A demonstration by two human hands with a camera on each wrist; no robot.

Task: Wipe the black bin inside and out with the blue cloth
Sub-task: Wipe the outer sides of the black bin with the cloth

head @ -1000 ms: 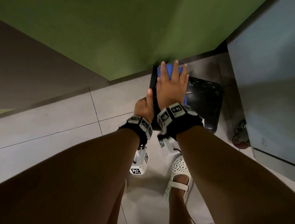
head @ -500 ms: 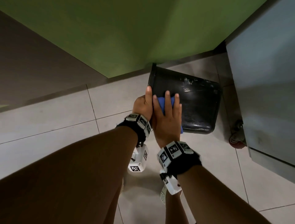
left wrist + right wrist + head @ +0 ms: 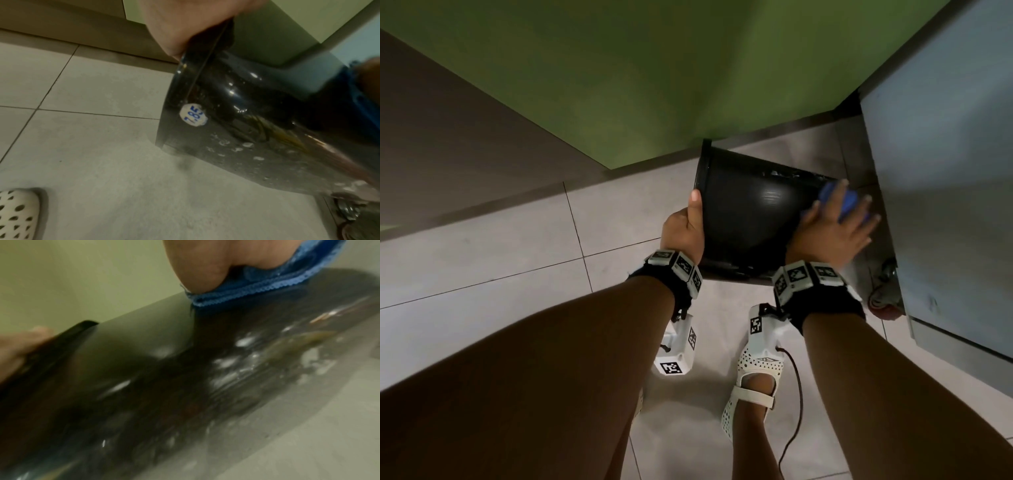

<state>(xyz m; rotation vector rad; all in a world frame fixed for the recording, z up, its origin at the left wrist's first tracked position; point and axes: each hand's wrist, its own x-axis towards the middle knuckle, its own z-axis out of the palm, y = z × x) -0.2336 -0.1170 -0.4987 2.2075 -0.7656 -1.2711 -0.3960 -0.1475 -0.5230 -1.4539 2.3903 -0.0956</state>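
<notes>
- Down on the tiled floor (image 3: 524, 246), the black bin (image 3: 750, 212) lies tipped on its side, long axis running left to right, rim toward my left.
- At that rim, my left hand (image 3: 685, 233) clamps the edge, thumb on the outer wall.
- My right hand (image 3: 835, 229), fingers spread flat, presses the blue cloth (image 3: 842, 202) against the far base end; glossy plastic, speckled with pale spots.

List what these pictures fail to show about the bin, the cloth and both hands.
- Inside of the black bin: its mouth faces away in every view.
- Blue cloth: mostly under the right hand in the head view; blurred at the right wrist.
- Left hand grip: only the thumb shows on the rim; fingers hidden.
- White sticker: print partly unreadable.
</notes>
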